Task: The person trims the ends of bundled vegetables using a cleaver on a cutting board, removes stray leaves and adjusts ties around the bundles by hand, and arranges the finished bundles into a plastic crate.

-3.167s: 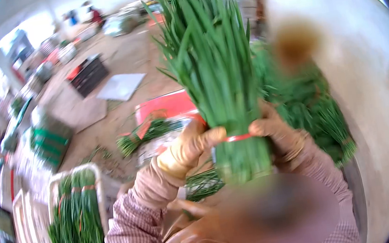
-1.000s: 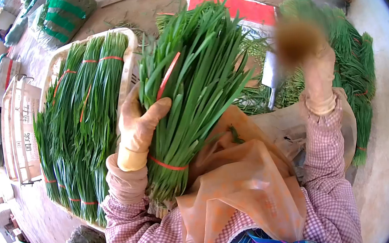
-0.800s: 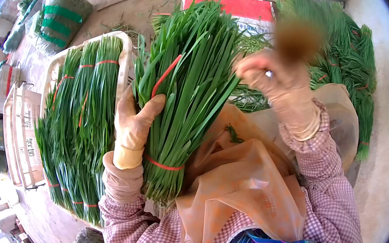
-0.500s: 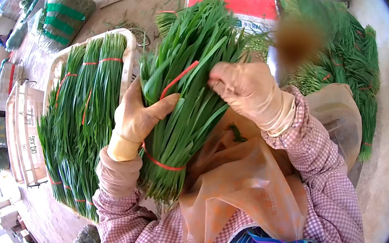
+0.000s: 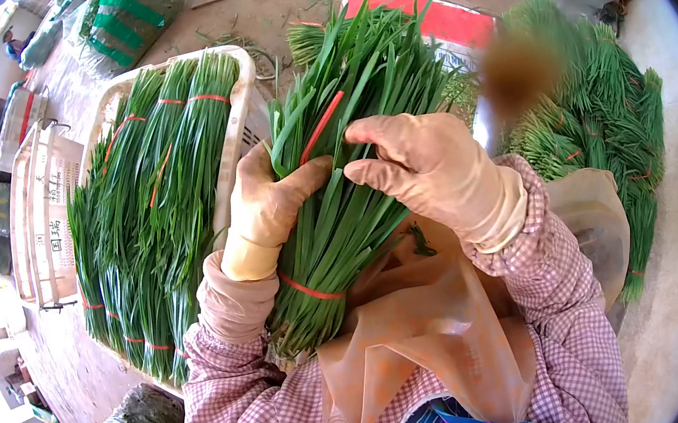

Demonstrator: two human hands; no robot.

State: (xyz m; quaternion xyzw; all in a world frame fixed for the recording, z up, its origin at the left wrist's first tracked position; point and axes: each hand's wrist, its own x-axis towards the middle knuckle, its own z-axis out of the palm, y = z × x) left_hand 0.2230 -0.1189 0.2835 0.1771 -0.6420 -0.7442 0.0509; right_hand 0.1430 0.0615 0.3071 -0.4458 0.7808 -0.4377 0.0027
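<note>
A thick bunch of garlic chives (image 5: 342, 237) lies slanted over my lap, with its leaf tips pointing away from me. A red band (image 5: 312, 287) circles its lower end. My left hand (image 5: 269, 199), in a pale rubber glove, grips the bunch from the left. Its thumb lies across the leaves at the lower end of a second red band (image 5: 323, 125). At the right side of the bunch is my gloved right hand (image 5: 441, 172), thumb and forefinger apart, with nothing visible between them. The leaves partly hide its other fingers.
A white crate (image 5: 242, 74) on my left holds several banded chive bunches (image 5: 172, 182). Another crate (image 5: 49, 224) stands beyond it. More bunches (image 5: 613, 115) are piled on the right. A red-and-white sack (image 5: 451, 21) lies ahead. A wrapped bale (image 5: 128, 25) sits at the back left.
My right hand has drawn back slightly from the leaves, and its thumb and forefinger have parted. My left hand still grips the bunch. The whole view has shifted a little.
</note>
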